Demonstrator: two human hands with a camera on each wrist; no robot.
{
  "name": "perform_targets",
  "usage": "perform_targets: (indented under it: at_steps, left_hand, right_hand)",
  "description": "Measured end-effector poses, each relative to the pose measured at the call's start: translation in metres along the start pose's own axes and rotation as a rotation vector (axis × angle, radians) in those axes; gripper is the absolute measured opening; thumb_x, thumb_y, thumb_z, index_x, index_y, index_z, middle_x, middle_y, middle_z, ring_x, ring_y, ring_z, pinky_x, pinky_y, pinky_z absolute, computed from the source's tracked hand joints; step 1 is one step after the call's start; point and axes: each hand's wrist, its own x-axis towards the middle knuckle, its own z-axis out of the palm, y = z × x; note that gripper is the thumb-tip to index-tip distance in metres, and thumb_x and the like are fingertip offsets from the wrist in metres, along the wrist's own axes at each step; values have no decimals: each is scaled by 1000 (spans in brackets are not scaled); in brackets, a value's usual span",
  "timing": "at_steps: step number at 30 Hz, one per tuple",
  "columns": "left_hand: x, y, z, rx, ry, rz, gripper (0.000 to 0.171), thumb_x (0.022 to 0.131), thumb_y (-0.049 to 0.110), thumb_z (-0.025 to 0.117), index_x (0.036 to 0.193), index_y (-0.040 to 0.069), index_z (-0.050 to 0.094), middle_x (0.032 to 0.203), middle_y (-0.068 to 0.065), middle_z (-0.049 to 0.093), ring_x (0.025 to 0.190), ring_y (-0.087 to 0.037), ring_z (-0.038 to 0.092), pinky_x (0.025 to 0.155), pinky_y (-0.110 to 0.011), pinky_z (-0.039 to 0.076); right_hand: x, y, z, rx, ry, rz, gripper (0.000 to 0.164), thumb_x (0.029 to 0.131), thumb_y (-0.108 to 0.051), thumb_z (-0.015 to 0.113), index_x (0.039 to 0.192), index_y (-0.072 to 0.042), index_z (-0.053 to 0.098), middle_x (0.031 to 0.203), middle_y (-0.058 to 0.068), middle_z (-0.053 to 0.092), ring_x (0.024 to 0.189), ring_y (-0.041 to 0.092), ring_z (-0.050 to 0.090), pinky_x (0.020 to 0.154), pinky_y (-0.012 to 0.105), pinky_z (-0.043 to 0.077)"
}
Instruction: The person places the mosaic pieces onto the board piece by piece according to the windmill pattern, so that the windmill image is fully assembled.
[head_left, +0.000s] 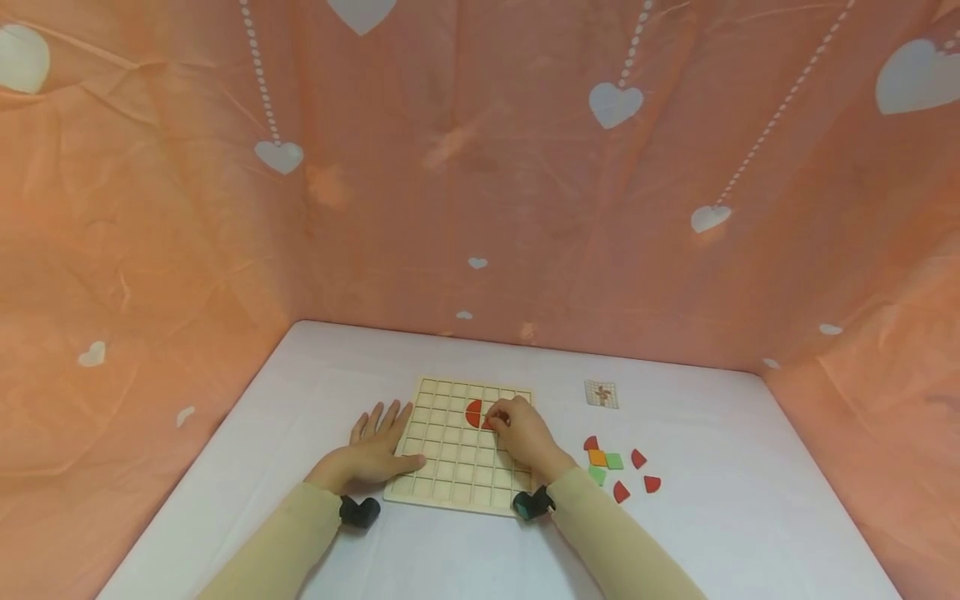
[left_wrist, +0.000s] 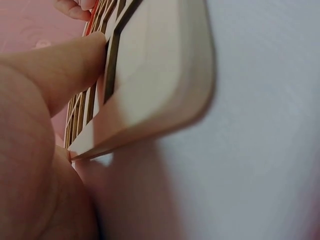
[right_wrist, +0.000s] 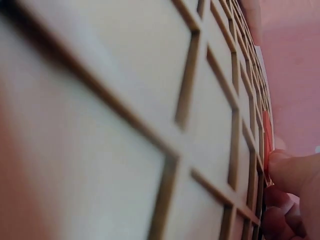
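Red piece sits pinched between the thumb and fingers of our right hand, over the far right part of the wooden grid board. Our fingers hide much of it, so we cannot tell whether it lies fully in a square. Just left of it, we see two red quarter-circles on the board, one on the far side of the other. Our left hand lies with its fingers straight and spread at the board's left edge, its thumb resting on the near left squares; our hands are well apart. To the right of the board, on the white counter, we have four loose red wedges, two green tiles and an orange tile. Beyond them, on the far side, lies a small card with a brown pinwheel pattern. Pinkish-orange cloth with white hearts hangs behind the counter.
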Motion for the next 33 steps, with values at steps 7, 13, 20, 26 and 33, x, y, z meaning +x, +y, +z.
perform_targets:
  at_steps: [7,13,20,26,33]
  left_hand:
    - [-1,1,-1,-11,-10,4,97,92,54,56,155,3,1,159,-21,-8,142,-39,-20,110,-55,-14]
    - [-1,-2,0,-12,-8,4,98,92,55,56,154,3,1,159,-21,-8,142,-40,-20,110,-56,-14]
    - [1,-3,2,-21,-1,-8,100,90,56,57,155,3,2,159,-21,-7,142,-40,-19,110,-56,-13]
    - [2,-4,2,-13,4,-5,100,90,57,57,155,3,2,159,-22,-7,142,-40,-19,110,-56,-13]
    - [2,-3,2,2,-1,8,99,91,57,55,154,2,1,159,-22,-8,142,-40,-19,110,-55,-13]
  right_hand:
    - [-7,-1,-6,6,-24,13,11,95,-13,62,99,-16,71,89,-1,54,78,15,50,71,33,46]
    - [-22,10,-29,68,24,59,10,94,-18,65,101,-13,70,95,-2,61,82,16,55,74,35,49]
    - [-50,48,-65,43,98,221,16,92,-24,67,106,-16,68,91,-2,60,74,15,53,63,30,46]
    - [-82,77,-99,82,79,322,28,94,-26,65,117,-10,64,98,4,60,81,20,53,62,28,49]
    - [-119,106,-127,88,95,406,36,95,-29,64,122,-7,61,99,8,62,81,22,56,66,29,51]
